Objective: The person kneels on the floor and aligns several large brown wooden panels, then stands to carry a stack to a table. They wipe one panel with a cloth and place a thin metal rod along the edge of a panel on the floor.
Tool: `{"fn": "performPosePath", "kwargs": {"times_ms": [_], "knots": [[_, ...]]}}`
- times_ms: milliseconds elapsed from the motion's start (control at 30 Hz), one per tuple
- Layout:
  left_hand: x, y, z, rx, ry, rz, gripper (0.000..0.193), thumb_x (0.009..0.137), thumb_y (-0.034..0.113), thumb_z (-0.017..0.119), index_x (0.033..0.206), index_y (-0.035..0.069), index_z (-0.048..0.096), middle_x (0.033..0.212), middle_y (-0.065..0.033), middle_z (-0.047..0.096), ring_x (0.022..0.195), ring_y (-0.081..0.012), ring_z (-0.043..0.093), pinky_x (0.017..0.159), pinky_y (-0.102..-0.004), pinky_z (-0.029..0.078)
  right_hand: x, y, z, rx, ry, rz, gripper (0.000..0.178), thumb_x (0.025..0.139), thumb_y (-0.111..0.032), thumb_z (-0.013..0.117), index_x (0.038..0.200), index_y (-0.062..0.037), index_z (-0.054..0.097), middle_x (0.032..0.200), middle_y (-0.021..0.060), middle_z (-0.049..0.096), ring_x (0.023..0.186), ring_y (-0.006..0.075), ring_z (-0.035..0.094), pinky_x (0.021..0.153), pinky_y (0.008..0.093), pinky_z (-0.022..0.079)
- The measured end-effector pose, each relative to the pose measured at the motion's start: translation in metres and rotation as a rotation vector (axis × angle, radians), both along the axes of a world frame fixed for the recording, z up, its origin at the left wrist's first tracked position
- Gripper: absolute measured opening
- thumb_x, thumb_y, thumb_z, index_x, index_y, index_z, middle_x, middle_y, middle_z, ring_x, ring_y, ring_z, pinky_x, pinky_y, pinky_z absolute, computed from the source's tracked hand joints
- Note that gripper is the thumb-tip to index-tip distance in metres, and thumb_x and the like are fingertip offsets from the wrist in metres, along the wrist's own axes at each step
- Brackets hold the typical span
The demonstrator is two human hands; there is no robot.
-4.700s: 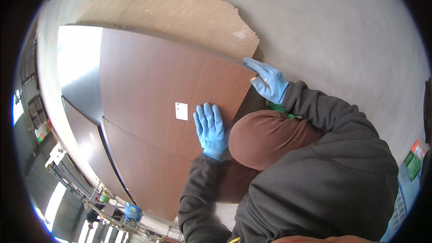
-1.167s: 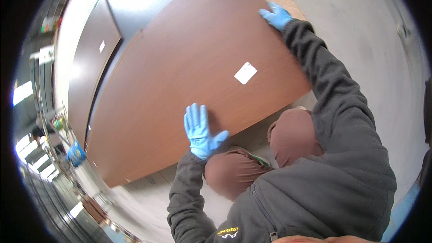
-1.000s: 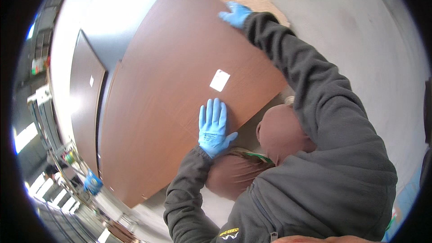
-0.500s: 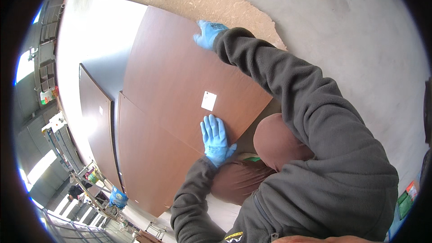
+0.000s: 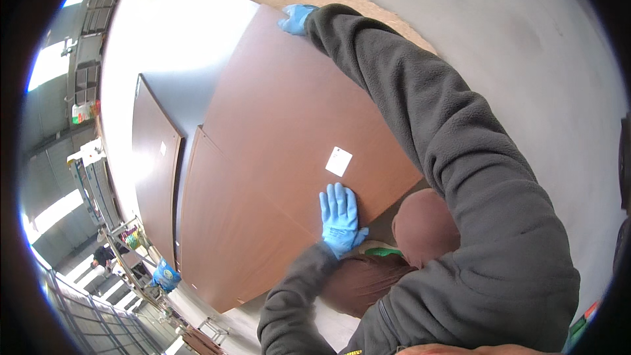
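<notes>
The big brown board (image 5: 289, 125) lies over another on the floor. Left hand (image 5: 340, 218) presses flat, fingers spread; right hand (image 5: 296, 18) seemingly curls over the far edge. It could slide or pinch fingers.

Daylight blew out the pale floor (image 5: 177, 33) upper left; fisheye bent every edge, rim black, centre stayed sharp.

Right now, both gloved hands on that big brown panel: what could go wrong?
1. The right hand grips only the far corner of the top brown panel, arm fully stretched; grip may slip.
2. The left hand lies flat on the face, not around an edge, so the panel could slide over the lower panel.
3. The knees sit at the near edge: possible pinch.
</notes>
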State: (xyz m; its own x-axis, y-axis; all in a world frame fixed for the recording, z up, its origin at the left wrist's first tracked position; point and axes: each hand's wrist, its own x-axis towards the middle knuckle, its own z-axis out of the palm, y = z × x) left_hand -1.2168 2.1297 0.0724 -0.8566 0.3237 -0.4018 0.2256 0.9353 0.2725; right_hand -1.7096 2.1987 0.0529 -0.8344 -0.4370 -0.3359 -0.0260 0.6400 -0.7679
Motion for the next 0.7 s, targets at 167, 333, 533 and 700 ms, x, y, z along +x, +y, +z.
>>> {"fn": "performPosePath", "kwargs": {"times_ms": [167, 333, 533, 700], "knots": [[0.002, -0.010, -0.005, 0.081, 0.047, 0.009, 0.116, 0.067, 0.045, 0.078, 0.158, -0.007, 0.030, 0.165, -0.0358, 0.023, 0.154, -0.0580, 0.017, 0.125, -0.0711, 0.012, -0.022, -0.039, -0.020, 0.074, 0.007, -0.076, 0.071, 0.099, -0.045, 0.060, 0.156, -0.0046, 0.048, 0.158, 0.0200, 0.051, 0.147, 0.0352, 0.049, 0.123, 0.0417, 0.037], [0.002, -0.015, -0.011, 0.130, 0.090, -0.009, 0.119, 0.061, 0.040, 0.084, 0.157, -0.007, 0.031, 0.162, -0.0377, 0.026, 0.152, -0.0600, 0.020, 0.123, -0.0719, 0.014, -0.018, -0.042, -0.030, 0.036, 0.036, -0.136, 0.069, 0.100, -0.042, 0.060, 0.156, -0.0027, 0.048, 0.156, 0.0207, 0.053, 0.145, 0.0357, 0.050, 0.122, 0.0414, 0.037], [0.001, -0.016, -0.010, 0.127, 0.033, -0.017, 0.117, 0.063, 0.040, 0.083, 0.156, -0.009, 0.031, 0.162, -0.0380, 0.024, 0.152, -0.0614, 0.018, 0.123, -0.0731, 0.012, -0.018, -0.041, -0.028, 0.040, 0.033, -0.141, 0.064, 0.100, -0.039, 0.060, 0.153, -0.0047, 0.053, 0.150, 0.0208, 0.059, 0.141, 0.0359, 0.055, 0.120, 0.0425, 0.040], [0.002, -0.015, -0.010, 0.116, 0.015, -0.012, 0.116, 0.065, 0.039, 0.083, 0.156, -0.010, 0.030, 0.162, -0.0380, 0.024, 0.152, -0.0620, 0.017, 0.123, -0.0735, 0.011, -0.020, -0.045, -0.024, 0.126, 0.084, -0.107, 0.061, 0.099, -0.038, 0.060, 0.151, -0.0061, 0.055, 0.148, 0.0210, 0.060, 0.138, 0.0364, 0.058, 0.117, 0.0439, 0.043]]}}
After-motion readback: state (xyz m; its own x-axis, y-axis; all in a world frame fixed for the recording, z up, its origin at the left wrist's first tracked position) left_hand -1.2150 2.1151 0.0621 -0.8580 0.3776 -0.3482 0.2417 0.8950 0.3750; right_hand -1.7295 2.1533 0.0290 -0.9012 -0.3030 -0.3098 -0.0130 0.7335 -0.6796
